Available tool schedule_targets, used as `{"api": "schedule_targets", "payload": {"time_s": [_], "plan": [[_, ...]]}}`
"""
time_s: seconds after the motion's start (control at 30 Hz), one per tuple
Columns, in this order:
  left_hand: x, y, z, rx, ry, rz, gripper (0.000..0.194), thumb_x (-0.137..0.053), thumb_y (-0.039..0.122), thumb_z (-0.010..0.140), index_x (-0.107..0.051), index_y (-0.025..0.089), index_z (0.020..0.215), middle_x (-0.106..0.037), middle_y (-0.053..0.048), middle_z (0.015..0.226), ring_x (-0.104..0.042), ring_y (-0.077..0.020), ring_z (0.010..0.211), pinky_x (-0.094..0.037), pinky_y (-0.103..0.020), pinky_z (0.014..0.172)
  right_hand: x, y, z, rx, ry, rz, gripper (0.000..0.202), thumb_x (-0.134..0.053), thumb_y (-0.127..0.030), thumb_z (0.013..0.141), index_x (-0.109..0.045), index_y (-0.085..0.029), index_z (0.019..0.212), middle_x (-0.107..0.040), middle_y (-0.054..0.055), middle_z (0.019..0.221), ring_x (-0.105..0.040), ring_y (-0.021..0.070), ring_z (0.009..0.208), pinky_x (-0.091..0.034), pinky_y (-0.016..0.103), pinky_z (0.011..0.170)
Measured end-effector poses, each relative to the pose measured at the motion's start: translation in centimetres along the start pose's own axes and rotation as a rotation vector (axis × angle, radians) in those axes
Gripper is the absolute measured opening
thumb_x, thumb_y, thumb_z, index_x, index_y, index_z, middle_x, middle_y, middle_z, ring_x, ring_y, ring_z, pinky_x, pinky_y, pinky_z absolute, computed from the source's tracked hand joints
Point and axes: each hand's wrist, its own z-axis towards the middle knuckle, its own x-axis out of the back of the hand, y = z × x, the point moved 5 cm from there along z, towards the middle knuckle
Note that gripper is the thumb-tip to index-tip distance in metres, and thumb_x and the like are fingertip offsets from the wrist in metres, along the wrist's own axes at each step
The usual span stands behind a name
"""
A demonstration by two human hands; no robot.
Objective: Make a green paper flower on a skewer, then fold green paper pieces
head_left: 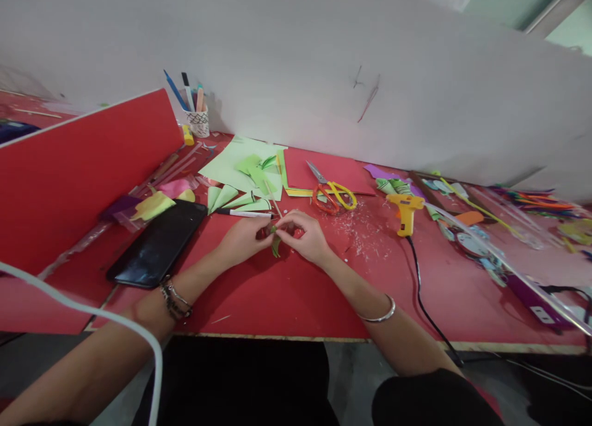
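Hands: two, both mine, close together above the red table (296, 309). My left hand (243, 238) has thumb and fingers drawn in to a pinch on a small green paper piece (276, 248); my right hand (306, 236) pinches the same piece from the other side, fingertips nearly meeting. The piece sits between the two hands, its lower tip hanging below the fingers. One thin stick (274, 199) slants up and away from the pinch; its near end is hidden by my fingers.

Count: one pair of scissors (330, 184), partly on the red paper (346, 172); one yellow glue gun (406, 215), well right of my hands; one phone (157, 244), left; one pen (250, 214), lying just beyond my left hand.

Edges: a stretch of tabletop runs from my hands to the front edge (277, 338). A red board (92, 173) bounds the left, a pale wall (277, 62) the back. Pale scraps (377, 235) litter the space toward the glue gun.

Containers: one patterned cup (198, 124), upright near the wall; three pens or markers visible in it.
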Motion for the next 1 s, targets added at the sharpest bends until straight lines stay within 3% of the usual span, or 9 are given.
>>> {"api": "schedule_targets", "payload": {"time_s": [0.17, 0.43, 0.77, 1.0], "plan": [[0.0, -0.1, 0.0, -0.013, 0.016, -0.001, 0.02, -0.046, 0.029, 0.078, -0.047, 0.014, 0.064, -0.05, 0.002, 0.057, -0.044, -0.0098, 0.052, -0.028, -0.02, 0.049, -0.1, 0.1, 0.1, -0.057, -0.021, 0.052, 0.017, -0.056, -0.025, 0.076, -0.062, -0.02, 0.091, -0.053, 0.0, 0.075, -0.049, 0.0077, 0.059, -0.043, 0.022, 0.056], [-0.2, 0.1, 0.0, -0.02, -0.014, -0.02, 0.019, -0.047, 0.029, 0.078, -0.049, 0.014, 0.066, -0.051, 0.001, 0.06, -0.045, -0.0101, 0.055, -0.029, -0.02, 0.05, -0.4, 0.6, 0.1, -0.085, -0.018, 0.18, 0.007, -0.06, -0.024, 0.072, -0.061, -0.019, 0.077, -0.052, 0.0, 0.076, -0.051, 0.0081, 0.063, -0.043, 0.021, 0.056], [0.2, 0.3, -0.1, 0.014, -0.009, -0.039, 0.019, -0.047, 0.026, 0.075, -0.045, 0.015, 0.059, -0.049, 0.003, 0.055, -0.042, -0.0091, 0.051, -0.027, -0.02, 0.049, 0.0, 0.8, 0.2, -0.205, 0.02, 0.241, 0.01, -0.059, -0.027, 0.072, -0.056, -0.017, 0.07, -0.054, -0.002, 0.068, -0.051, 0.0083, 0.06, -0.043, 0.022, 0.057], [0.3, 0.3, -0.1, 0.025, -0.002, -0.04, 0.015, -0.047, 0.022, 0.074, -0.047, 0.015, 0.062, -0.049, 0.003, 0.057, -0.043, -0.0099, 0.054, -0.029, -0.021, 0.051, 1.6, 2.3, 0.2, -0.338, 0.228, 0.288, 0.014, -0.056, -0.032, 0.073, -0.056, -0.018, 0.073, -0.052, -0.004, 0.061, -0.046, 0.0059, 0.049, -0.04, 0.02, 0.052]]}}
